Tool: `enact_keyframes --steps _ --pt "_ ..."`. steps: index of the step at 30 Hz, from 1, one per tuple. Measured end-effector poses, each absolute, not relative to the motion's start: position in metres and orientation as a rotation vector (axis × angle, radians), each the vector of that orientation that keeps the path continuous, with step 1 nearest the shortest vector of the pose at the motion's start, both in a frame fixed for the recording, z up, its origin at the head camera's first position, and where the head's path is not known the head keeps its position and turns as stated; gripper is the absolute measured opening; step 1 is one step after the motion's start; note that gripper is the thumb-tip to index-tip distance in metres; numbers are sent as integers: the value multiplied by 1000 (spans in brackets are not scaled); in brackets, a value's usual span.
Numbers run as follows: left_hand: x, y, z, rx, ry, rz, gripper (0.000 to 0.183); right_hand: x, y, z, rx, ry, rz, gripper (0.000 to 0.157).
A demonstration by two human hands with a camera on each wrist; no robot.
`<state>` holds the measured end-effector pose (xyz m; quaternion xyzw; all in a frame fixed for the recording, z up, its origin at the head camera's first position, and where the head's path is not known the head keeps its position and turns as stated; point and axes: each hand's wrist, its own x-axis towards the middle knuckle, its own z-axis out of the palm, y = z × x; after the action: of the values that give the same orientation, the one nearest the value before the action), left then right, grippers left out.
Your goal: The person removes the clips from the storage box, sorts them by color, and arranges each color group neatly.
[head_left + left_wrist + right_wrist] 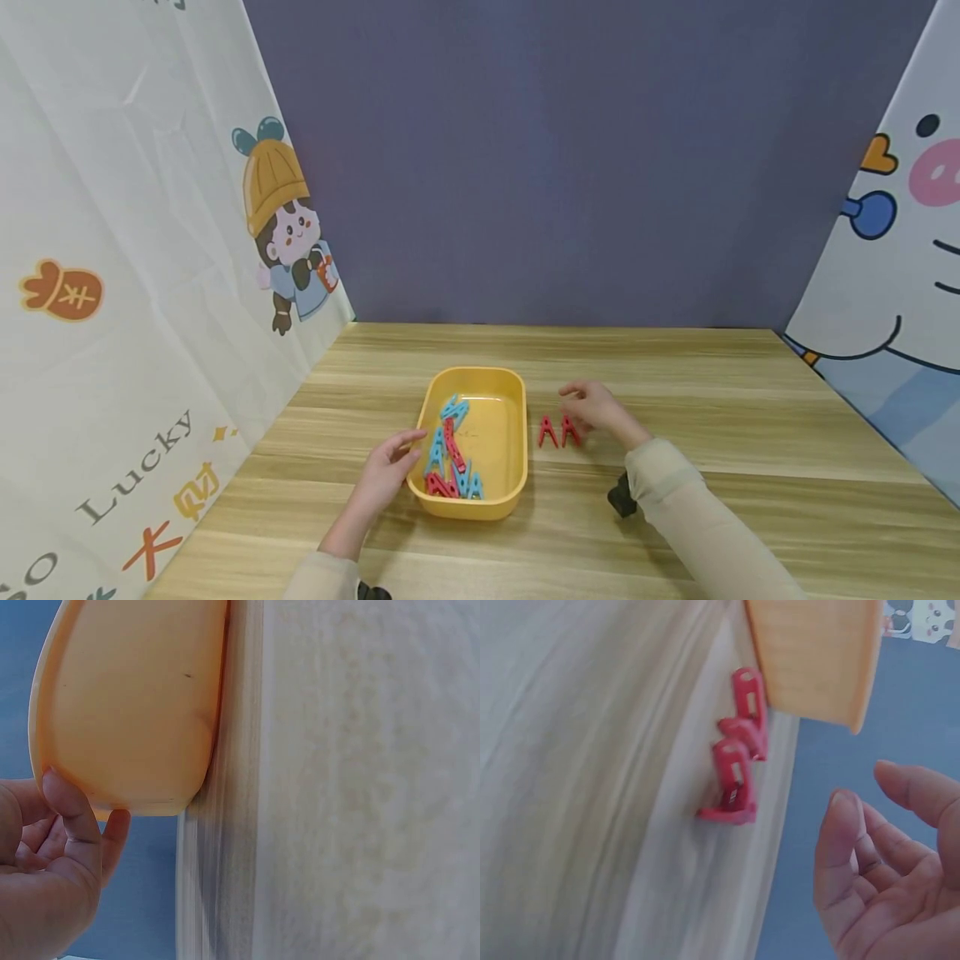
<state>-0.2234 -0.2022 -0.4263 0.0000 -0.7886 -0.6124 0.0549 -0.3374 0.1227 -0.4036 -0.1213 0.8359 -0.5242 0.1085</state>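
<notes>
A yellow plastic basin (487,500) stands on the table with blue clothespins (437,450) and red clothespins (453,446) lying along its left side. My left hand (390,468) is at the basin's left edge. Its relaxed fingertips (64,791) touch the outer wall near the rim in the left wrist view. Right of the basin, two red clothespins (548,432) (735,776) stand side by side on their legs. Just beside the right-hand one is my right hand (596,408), its thumb and fingers apart in the right wrist view (889,877) with nothing between them.
The wood-grain table (750,400) runs back to a dark blue panel (562,167). A white printed cloth (150,250) hangs on the left, another printed cloth (885,275) on the right. A small black device (622,496) sits at the right wrist.
</notes>
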Motion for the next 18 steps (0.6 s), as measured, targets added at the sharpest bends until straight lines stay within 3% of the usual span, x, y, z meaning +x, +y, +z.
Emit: enact_keyframes --steps 18 --pt "-223 -203 -426 0 -2401 -1863 29 -322 88 -372 -508 2532 -1482 34"
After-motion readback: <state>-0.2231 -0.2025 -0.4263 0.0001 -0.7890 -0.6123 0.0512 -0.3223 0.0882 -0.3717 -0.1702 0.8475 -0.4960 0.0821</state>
